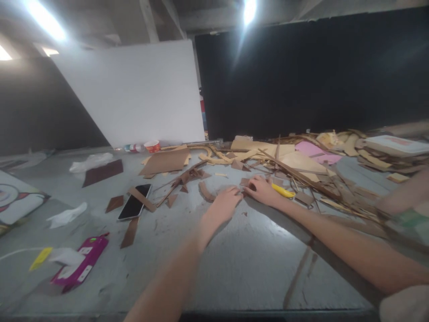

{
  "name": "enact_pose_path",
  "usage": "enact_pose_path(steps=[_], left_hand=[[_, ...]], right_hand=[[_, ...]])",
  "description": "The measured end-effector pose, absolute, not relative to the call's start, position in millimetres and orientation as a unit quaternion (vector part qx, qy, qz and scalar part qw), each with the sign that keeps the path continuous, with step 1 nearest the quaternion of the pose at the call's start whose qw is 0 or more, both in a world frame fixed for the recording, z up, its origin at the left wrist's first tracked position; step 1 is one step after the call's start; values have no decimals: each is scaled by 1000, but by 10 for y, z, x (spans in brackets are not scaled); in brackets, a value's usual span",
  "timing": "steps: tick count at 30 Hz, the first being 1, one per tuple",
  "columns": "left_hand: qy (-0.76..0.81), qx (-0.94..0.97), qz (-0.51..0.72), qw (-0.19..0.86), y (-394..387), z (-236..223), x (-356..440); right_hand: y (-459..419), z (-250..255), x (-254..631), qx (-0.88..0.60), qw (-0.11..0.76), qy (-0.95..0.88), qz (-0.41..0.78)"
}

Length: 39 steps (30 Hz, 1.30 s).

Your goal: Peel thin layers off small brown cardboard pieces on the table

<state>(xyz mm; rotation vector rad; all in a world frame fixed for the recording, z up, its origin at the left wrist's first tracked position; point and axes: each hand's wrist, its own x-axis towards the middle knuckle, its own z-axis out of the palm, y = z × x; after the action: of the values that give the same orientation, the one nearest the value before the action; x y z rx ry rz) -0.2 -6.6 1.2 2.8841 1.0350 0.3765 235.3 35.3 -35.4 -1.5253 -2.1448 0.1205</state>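
Left hand (227,200): fingers slightly curled, tips at a small dark brown scrap (246,189); grip unclear. Right hand (261,189): thumb and fingers bent together at the same scrap; pinch cannot be confirmed. Scrap lies between fingertips, on smooth grey table (234,268). Beside right hand: glossy yellow curved tool (283,191). Left of left hand: curved brown strip (206,192). Beyond: flat tan sheets (261,150), thin ragged offcuts (295,172).

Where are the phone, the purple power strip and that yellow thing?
Phone (131,208): head view, on its dark screen.
Purple power strip (92,259): head view, on its casing.
Yellow thing (283,191): head view, middle of its visible part.
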Motion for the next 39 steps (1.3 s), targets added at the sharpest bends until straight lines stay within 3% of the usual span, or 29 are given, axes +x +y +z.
enact_pose_path(steps=[6,14,20,29,39], left_hand=[[333,933,130,32,-52,-37,27],[339,932,123,33,-65,-13,48],[345,931,113,22,-104,53,55],[346,934,90,12,-152,131,80],[341,932,117,37,-151,108,93]], right_hand=[[332,-364,2307,-553,239,-796,47],[410,-321,2374,-484,293,-811,149],[409,-248,2422,-486,273,-811,179],[396,-280,2473,-431,272,-858,58],[297,32,2539,-285,180,-941,20]])
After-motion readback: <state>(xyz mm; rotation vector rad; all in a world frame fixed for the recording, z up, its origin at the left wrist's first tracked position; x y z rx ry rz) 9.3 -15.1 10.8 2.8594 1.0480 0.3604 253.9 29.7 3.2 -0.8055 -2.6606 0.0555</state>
